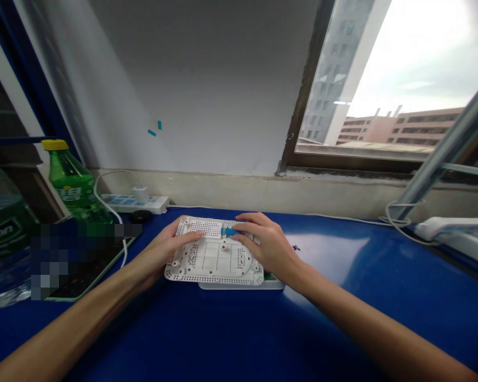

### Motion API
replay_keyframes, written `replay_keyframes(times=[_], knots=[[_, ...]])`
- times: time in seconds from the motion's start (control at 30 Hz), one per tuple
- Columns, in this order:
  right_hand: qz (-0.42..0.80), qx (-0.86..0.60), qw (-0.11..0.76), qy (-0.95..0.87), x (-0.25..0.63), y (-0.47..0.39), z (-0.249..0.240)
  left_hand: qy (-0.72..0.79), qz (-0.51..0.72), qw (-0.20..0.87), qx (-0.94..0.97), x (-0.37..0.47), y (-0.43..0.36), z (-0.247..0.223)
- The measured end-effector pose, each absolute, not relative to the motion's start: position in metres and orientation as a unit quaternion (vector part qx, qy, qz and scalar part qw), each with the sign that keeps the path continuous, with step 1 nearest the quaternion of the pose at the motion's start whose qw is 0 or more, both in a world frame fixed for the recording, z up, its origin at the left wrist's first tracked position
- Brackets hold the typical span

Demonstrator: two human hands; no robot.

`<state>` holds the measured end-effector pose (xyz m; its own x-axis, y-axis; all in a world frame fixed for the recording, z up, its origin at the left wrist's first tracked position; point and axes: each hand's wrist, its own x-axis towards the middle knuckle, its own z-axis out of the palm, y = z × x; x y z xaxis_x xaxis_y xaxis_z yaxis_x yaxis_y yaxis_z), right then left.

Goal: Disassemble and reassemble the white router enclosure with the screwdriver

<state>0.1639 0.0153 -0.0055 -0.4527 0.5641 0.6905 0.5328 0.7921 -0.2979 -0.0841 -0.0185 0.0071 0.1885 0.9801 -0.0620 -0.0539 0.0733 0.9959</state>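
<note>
So, nearest on the glossy blue tabletop point(231, 339) sits a shallow white plastic shell point(241, 286), with a bit of green circuit board point(269, 276) peeking out at its right end. Held right above it is a white perforated cover point(201, 261): rounded corners, rows of tiny dark holes along the edges, molded ribs and little posts in the middle, ribbed face tilted toward the camera. Can't tell if it's touching the shell. The left hand point(170, 245) grips its left edge, thumb flat across the face, other fingers mostly hidden. The right hand point(271, 243) is pinching a small blue piece point(231, 232) against the cover near its far edge; too small to say what it is. Farther back there's a white power strip point(156, 205) by the wall point(215, 106), plus a window point(382, 106) off to the right.
</note>
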Motion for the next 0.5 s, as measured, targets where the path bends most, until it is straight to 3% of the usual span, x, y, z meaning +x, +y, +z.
replay_keyframes(times=[0.17,0.5], knots=[[0.040,-0.322,0.445,-0.835,0.158,0.014,-0.005,0.464,0.458,0.557,0.514,-0.081,-0.019,0.005],[0.081,-0.356,0.334,-0.869,0.165,0.013,0.005,0.469,0.475,0.544,0.509,-0.074,-0.026,0.014]])
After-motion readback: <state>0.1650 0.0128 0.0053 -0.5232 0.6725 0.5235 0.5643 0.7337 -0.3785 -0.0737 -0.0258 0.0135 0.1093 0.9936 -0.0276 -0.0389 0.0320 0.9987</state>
